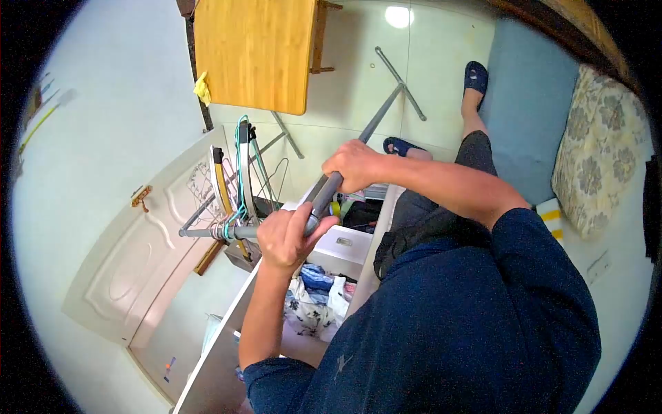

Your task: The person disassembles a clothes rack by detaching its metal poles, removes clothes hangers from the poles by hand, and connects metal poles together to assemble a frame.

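Note:
A grey metal clothes rack (380, 114) slants across the middle of the view, with a splayed foot on the floor. My right hand (355, 165) is closed around its upright pole. Lower down, my left hand (286, 238) grips the rack at the joint where the horizontal bar meets the upright, its thumb stretched along the joint. Several hangers (243, 172), one wound with teal cord, hang bunched on the bar to the left of my left hand.
Below my hands is an open white drawer (345, 243) with folded clothes (314, 307). A wooden table (255, 52) stands ahead with a yellow cloth (202, 88) at its edge. A pale panelled door (138, 276) is at left, a blue-grey cushioned seat (527, 117) at right.

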Available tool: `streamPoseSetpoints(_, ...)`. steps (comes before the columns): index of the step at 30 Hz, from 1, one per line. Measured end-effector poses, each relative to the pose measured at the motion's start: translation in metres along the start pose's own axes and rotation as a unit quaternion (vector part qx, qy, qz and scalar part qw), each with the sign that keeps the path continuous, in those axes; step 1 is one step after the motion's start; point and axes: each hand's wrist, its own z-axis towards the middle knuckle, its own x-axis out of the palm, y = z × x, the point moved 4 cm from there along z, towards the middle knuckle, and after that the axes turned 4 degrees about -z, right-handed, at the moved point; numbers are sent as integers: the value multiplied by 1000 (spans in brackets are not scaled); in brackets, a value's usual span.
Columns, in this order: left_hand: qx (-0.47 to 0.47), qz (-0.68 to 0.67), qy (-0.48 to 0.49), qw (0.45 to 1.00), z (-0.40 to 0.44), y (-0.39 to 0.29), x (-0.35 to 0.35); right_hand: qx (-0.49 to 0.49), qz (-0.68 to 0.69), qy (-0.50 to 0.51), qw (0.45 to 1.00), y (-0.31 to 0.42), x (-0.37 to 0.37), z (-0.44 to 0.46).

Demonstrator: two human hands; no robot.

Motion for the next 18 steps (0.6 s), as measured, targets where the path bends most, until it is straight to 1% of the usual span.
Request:
streamPoseSetpoints(8, -5, 5, -7, 1000, -1, 1, 0, -10, 5, -37, 999, 1, 1, 0)
streamPoseSetpoints(13, -1, 10, -31, 999, 2, -1, -1, -10, 11, -44, 999, 0, 5, -2)
streamPoseSetpoints(18, -4, -9, -15, 1000, 0, -1, 1, -4, 10, -48, 999, 2, 8, -2)
